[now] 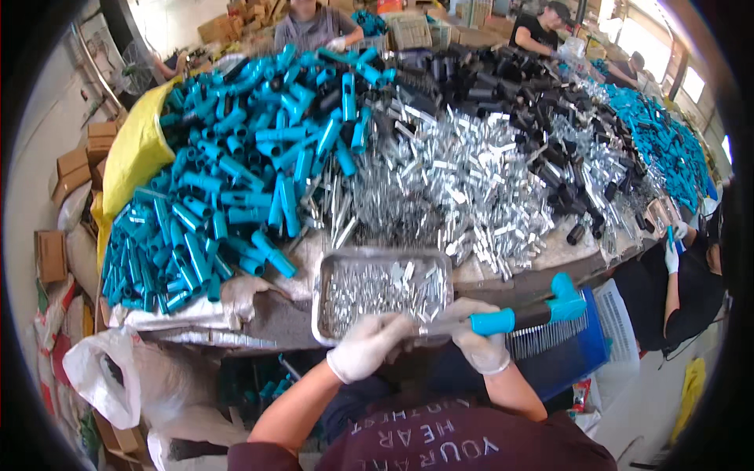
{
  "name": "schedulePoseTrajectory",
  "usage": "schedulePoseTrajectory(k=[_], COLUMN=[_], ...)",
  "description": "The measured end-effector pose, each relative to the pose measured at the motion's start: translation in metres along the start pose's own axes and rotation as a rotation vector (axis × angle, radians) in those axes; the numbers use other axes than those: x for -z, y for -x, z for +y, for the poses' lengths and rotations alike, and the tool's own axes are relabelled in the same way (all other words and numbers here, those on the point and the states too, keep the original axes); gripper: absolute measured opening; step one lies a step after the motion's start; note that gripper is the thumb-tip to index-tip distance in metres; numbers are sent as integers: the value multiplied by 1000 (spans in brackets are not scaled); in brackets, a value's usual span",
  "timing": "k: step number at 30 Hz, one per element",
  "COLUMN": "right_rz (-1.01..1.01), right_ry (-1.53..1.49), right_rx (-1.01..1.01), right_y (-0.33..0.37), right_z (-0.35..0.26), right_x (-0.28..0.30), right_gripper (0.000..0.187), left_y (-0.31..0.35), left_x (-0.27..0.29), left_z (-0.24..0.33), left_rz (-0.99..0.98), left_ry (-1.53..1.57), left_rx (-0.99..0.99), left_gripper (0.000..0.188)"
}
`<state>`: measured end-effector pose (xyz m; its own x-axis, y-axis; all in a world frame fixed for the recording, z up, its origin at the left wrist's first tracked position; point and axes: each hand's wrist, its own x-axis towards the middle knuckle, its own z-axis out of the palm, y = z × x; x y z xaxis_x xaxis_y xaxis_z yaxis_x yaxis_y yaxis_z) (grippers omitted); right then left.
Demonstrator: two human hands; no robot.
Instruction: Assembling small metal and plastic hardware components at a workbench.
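A teal and black hand tool (530,316) lies crosswise in front of me, its angled teal end to the right. My right hand (481,349), in a white glove, is closed around it near the left end of its teal sleeve. A blurred metal shaft points from there toward my left hand (373,343), also gloved in white. The left fingers are bent together at the near edge of a metal tray (316,302); what they pinch is too small or smeared to make out. Small silvery metal pieces (381,294) lie in the tray.
Teal plastic tubes (228,169) are heaped at the left, shiny metal parts (471,180) in the middle, black parts (479,78) behind. A blue bin (573,365) with a row of metal rods stands right of me. Co-workers sit around the table; one person's gloved hand (672,257) is far right.
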<state>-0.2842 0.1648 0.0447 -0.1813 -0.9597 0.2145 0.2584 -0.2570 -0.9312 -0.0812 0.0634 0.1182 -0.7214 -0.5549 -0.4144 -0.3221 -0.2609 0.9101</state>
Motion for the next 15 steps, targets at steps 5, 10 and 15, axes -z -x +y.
schedulePoseTrajectory(k=[5,10,15], right_rz=[168,128,40], right_ry=[-239,-473,-67], right_rx=[-82,-217,-69], right_y=[4,0,0], right_z=[-14,-17,-15], right_x=[-32,-40,-37], right_gripper=[31,33,36], left_y=[21,21,25], left_x=[-1,7,15], left_z=[10,1,8], left_rz=[129,251,14], left_ry=[-326,-589,-54], left_rx=[-367,-689,-70], left_gripper=[20,19,24])
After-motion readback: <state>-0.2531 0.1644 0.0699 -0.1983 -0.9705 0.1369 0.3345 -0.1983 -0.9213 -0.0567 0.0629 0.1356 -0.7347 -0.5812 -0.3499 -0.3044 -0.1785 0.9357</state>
